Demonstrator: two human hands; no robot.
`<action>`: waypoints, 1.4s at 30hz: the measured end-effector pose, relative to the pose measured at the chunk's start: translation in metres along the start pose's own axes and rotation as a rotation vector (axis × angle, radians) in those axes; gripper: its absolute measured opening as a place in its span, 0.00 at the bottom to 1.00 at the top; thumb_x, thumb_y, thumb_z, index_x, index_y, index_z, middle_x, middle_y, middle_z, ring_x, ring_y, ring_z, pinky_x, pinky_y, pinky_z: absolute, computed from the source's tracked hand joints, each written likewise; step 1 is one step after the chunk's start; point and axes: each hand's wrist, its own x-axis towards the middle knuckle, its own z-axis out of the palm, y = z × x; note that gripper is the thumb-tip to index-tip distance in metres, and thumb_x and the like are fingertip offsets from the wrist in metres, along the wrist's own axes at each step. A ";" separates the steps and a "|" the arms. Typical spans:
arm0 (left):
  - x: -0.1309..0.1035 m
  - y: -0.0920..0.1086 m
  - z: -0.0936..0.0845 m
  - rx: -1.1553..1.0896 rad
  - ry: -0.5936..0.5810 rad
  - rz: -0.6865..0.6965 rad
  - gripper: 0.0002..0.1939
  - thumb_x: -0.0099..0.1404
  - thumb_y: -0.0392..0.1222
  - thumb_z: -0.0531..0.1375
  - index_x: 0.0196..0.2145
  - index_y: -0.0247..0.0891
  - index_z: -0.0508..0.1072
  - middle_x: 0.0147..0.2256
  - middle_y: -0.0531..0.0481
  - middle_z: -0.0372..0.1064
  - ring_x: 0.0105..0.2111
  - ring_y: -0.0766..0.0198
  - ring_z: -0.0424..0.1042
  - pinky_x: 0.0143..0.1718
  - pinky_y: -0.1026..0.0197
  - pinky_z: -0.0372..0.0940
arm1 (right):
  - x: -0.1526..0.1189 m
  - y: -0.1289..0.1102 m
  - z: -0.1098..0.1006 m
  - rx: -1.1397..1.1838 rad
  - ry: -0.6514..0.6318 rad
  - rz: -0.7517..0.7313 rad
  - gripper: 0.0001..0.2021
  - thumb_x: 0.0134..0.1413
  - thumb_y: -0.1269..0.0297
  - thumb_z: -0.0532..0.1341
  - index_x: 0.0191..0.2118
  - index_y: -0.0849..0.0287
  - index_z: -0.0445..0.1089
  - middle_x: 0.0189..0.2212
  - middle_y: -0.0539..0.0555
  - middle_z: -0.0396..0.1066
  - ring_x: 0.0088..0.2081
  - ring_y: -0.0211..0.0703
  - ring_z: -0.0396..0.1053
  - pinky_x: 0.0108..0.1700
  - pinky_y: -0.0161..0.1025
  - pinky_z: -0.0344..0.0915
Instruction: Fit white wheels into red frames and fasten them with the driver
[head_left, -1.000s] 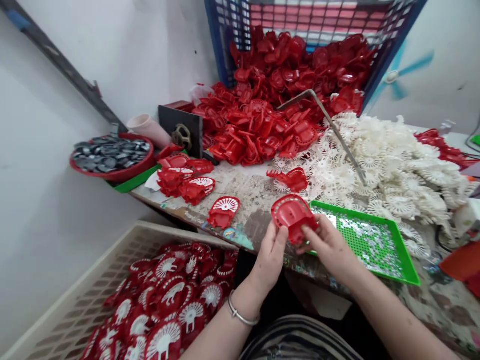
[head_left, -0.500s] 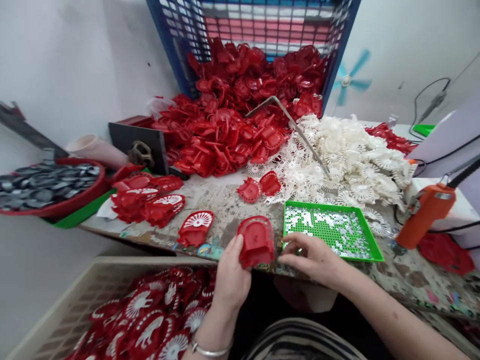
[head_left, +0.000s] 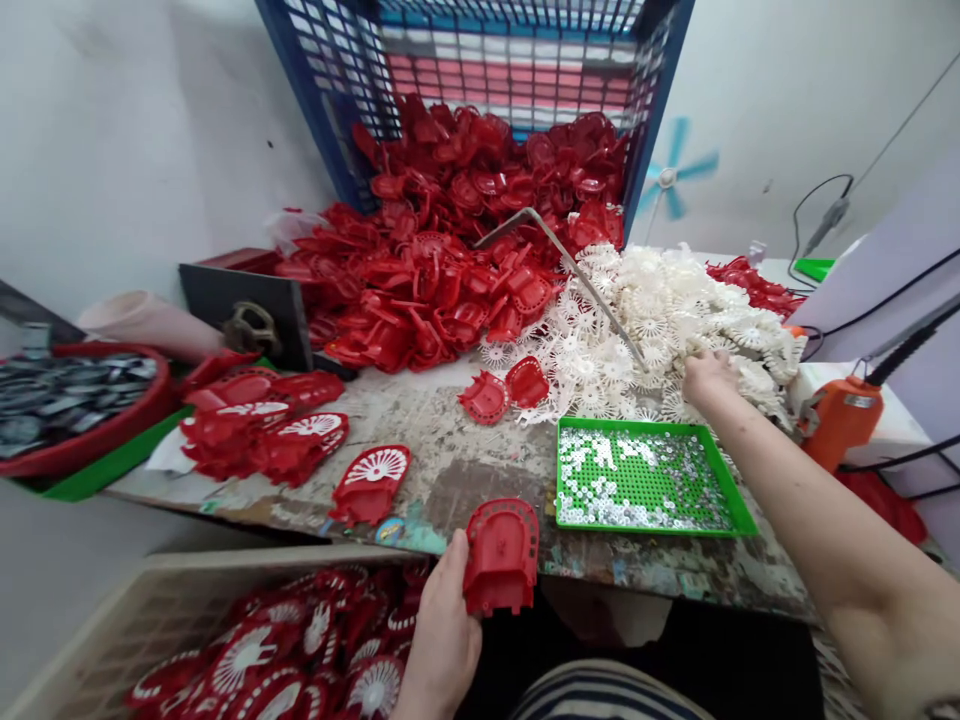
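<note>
My left hand [head_left: 442, 625] is closed on the edge of a red plastic arched shell [head_left: 501, 552], held upright at the table's front edge. Small slots run around the shell's arch. On the right, my right hand [head_left: 709, 380] reaches into a pile of white fan-shaped plastic pieces [head_left: 652, 325]; its fingertips are hidden among them. Below that forearm lies a green tray [head_left: 637, 527] of small silvery parts. To the left, a red shell with a white fan insert [head_left: 373, 480] rests on the table. Two more red shells [head_left: 484, 397] lie near the white pile.
A blue crate [head_left: 300, 100] spills red shells [head_left: 427, 290] onto the table. A bent metal rod [head_left: 585, 280] crosses the piles. An orange power tool [head_left: 844, 420] stands right. A tub of dark metallic parts [head_left: 75, 400] sits left; a pale crate [head_left: 112, 610] is below.
My right hand has moved from beside the green tray up and right into the white pile. The left hand still holds the red shell, now lower in view. The view has shifted slightly.
</note>
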 end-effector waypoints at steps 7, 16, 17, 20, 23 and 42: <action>-0.006 0.030 0.014 -0.435 0.026 -0.406 0.25 0.54 0.62 0.66 0.37 0.37 0.79 0.41 0.42 0.79 0.50 0.44 0.74 0.48 0.48 0.73 | 0.012 -0.004 -0.019 -0.008 0.051 0.045 0.08 0.56 0.72 0.59 0.40 0.65 0.74 0.48 0.70 0.70 0.58 0.67 0.58 0.56 0.63 0.55; -0.007 0.031 0.020 -0.487 0.004 -0.431 0.28 0.46 0.60 0.72 0.38 0.36 0.79 0.44 0.43 0.79 0.52 0.46 0.73 0.46 0.54 0.74 | -0.032 -0.010 -0.049 0.543 0.185 -0.043 0.18 0.69 0.55 0.48 0.51 0.65 0.61 0.42 0.65 0.72 0.36 0.43 0.72 0.40 0.41 0.70; -0.007 0.032 0.021 -0.485 0.020 -0.429 0.29 0.45 0.59 0.73 0.39 0.36 0.78 0.46 0.43 0.78 0.53 0.46 0.72 0.46 0.55 0.73 | -0.047 -0.016 -0.049 0.605 0.168 -0.107 0.18 0.69 0.53 0.47 0.50 0.64 0.60 0.42 0.64 0.72 0.35 0.41 0.73 0.37 0.39 0.71; -0.007 0.038 0.028 -0.472 0.059 -0.419 0.30 0.43 0.57 0.74 0.40 0.36 0.77 0.49 0.42 0.76 0.55 0.46 0.70 0.46 0.56 0.73 | -0.102 -0.040 -0.040 0.704 0.094 -0.324 0.18 0.67 0.46 0.50 0.43 0.57 0.63 0.35 0.56 0.74 0.29 0.40 0.72 0.28 0.36 0.72; -0.007 0.044 0.043 -0.461 -0.002 -0.363 0.31 0.47 0.57 0.72 0.44 0.36 0.76 0.51 0.41 0.74 0.55 0.47 0.71 0.47 0.55 0.72 | -0.159 -0.073 -0.021 0.690 0.049 -0.548 0.19 0.66 0.46 0.52 0.40 0.56 0.67 0.27 0.52 0.74 0.23 0.40 0.70 0.22 0.36 0.69; -0.013 0.041 0.050 -0.462 -0.152 -0.106 0.17 0.65 0.53 0.61 0.42 0.37 0.79 0.42 0.47 0.78 0.42 0.60 0.74 0.47 0.59 0.66 | -0.213 -0.087 0.020 0.565 0.063 -1.142 0.13 0.66 0.63 0.56 0.51 0.56 0.74 0.46 0.61 0.73 0.47 0.49 0.71 0.48 0.49 0.71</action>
